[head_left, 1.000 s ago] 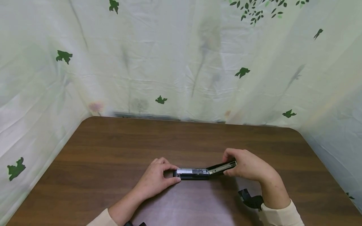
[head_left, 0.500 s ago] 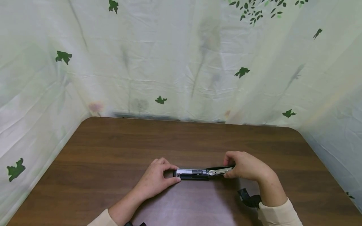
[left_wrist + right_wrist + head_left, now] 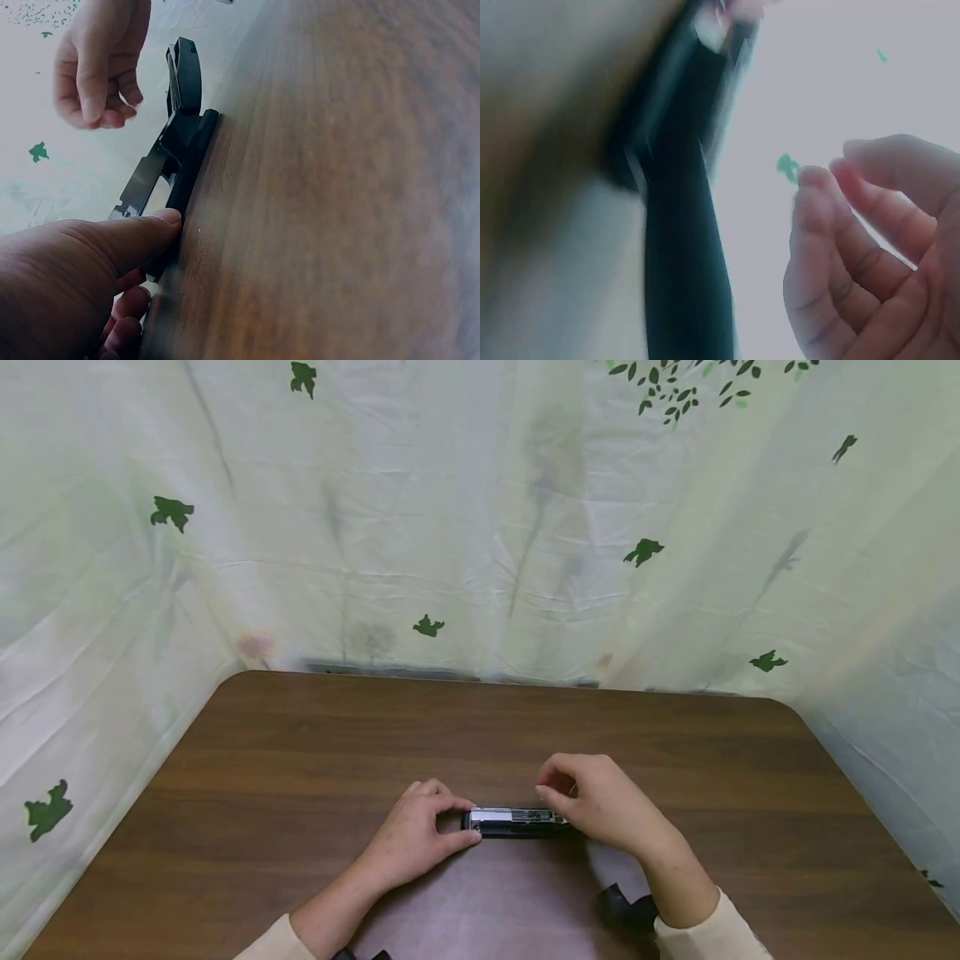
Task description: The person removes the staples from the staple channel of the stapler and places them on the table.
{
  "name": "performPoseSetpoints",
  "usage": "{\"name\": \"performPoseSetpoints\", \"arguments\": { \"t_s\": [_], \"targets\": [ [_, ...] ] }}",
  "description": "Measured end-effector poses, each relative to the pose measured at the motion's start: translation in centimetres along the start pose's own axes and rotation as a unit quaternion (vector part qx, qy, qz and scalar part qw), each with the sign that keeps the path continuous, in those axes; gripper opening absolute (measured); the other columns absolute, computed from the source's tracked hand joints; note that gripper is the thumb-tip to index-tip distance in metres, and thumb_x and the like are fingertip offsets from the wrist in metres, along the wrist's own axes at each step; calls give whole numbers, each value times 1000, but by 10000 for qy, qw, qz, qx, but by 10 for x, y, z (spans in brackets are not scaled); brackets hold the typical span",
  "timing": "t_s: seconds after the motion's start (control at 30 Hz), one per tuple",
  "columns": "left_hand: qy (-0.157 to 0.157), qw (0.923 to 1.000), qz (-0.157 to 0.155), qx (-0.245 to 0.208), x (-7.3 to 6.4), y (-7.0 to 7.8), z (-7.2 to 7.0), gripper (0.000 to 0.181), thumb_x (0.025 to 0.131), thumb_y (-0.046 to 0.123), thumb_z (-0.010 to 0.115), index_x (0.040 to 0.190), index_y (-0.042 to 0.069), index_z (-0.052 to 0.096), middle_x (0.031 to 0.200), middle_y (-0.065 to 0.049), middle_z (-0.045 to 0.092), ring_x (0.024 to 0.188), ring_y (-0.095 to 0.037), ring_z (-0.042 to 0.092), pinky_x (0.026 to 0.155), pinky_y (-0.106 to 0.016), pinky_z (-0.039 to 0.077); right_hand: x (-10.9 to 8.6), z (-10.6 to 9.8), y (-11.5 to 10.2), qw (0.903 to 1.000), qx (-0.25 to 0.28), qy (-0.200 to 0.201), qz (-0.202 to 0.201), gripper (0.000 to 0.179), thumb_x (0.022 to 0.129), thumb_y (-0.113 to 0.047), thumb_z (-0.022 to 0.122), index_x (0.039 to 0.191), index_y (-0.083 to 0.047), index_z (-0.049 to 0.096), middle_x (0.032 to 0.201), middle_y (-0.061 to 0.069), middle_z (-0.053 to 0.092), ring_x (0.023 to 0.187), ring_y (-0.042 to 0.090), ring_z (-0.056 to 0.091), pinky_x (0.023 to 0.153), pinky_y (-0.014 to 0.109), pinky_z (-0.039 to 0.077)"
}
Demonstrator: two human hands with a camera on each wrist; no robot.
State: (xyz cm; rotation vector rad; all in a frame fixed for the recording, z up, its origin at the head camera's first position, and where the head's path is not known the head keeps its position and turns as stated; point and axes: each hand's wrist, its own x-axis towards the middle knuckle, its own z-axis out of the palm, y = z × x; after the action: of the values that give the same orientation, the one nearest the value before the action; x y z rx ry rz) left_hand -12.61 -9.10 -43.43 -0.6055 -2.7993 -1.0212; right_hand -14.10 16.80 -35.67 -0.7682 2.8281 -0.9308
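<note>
Head view: we find the black stapler (image 3: pixel 517 831) at lower centre, lying left to right; the left hand (image 3: pixel 416 831) pinches its left end, the right hand (image 3: pixel 600 797) hovers by its right, the table's (image 3: pixel 300 735) far edge well beyond; left wrist view: the cover (image 3: pixel 190 75) stands swung open, upper centre; right wrist view: the right hand, at right, curls loosely, holding nothing we can see.

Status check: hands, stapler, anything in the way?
Left hand pinching one end of stapler. Stapler on table, top open. Right hand off it, fingers curled, no object visible in grip; blocks head view of top.
</note>
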Motion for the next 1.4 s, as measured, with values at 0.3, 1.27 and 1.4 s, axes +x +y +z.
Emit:
{"name": "performPoseSetpoints", "arguments": {
  "t_s": [0.3,1.27,1.4],
  "targets": [
    [-8,10000,57,-37,0,0,0,33,70,44,77,98,28,70,86,14,53,78,-8,44,69,-25,36,4,33,-8,9980,-405,-478,-51,9,86,-23,64,78,-23,63,61,-16,53,51,2,46,49,24,41],
    [-7,10000,-29,-73,-1,0,0,33,70,43,77,98,28,70,86,15,52,77,-6,42,66,-24,36,7,41,-13,9963,86,-778,363,13,89,-19,59,78,-17,65,55,-11,56,44,5,51,42,26,40],
    [-4,10000,-21,-61,0,0,0,33,70,44,77,98,27,70,86,16,52,77,-6,42,67,-25,36,7,41,-13,9964,91,-765,361,15,90,-18,57,77,-17,65,56,-10,57,44,6,51,42,26,40]
  ]
}}
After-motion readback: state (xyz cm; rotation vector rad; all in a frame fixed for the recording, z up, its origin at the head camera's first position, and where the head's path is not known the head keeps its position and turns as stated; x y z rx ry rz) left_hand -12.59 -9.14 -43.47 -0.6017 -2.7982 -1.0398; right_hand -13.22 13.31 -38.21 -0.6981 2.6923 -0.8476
